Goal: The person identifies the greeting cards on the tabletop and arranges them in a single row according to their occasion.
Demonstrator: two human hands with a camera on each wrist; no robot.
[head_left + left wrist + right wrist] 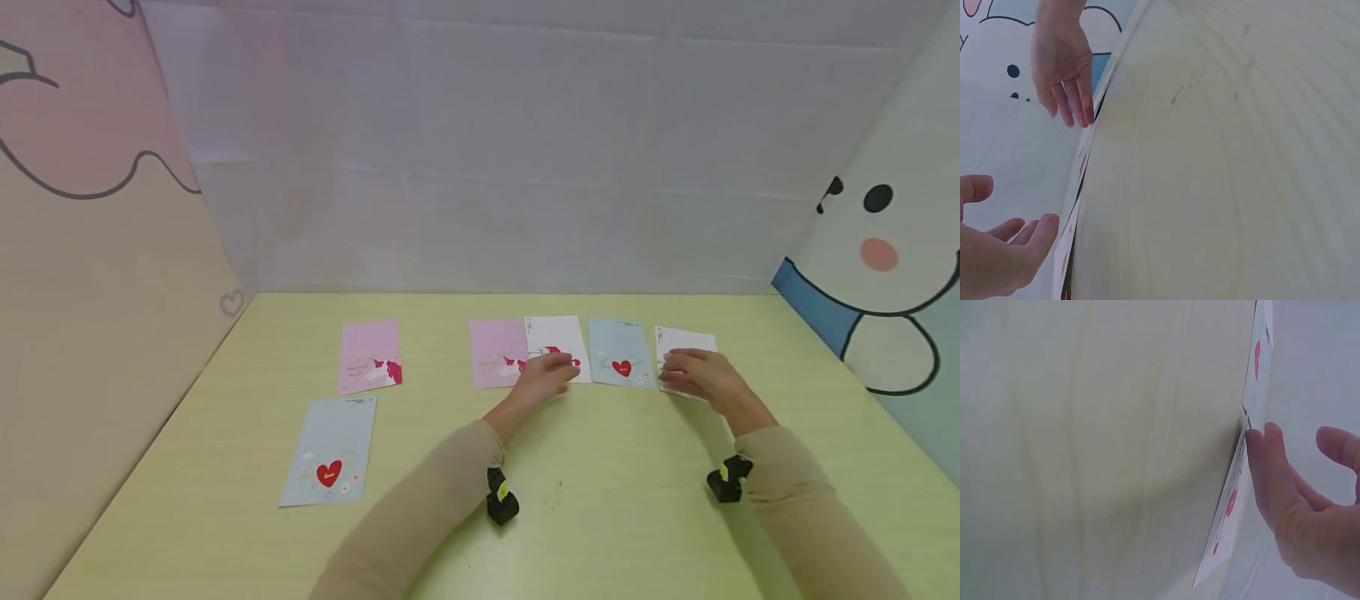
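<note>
My left hand (537, 385) is over the lower part of a white card (555, 332), which overlaps the right edge of a pink unicorn card (495, 340). Its fingers are loosely bent and the thumb stands apart, with nothing between them. Further right, my right hand (711, 385) reaches over another white card (684, 339) and hides much of it. In the right wrist view the fingertips (1254, 434) are at that card's edge; whether they touch it I cannot tell. A pale blue card with a red heart (618, 342) lies between the two white cards.
At the left of the table (600, 517) lie a second pink unicorn card (367, 342) and, nearer to me, another pale blue heart card (337, 433). A white sheet (480, 167) hangs behind the table. Printed cartoon sheets (885, 292) flank both sides.
</note>
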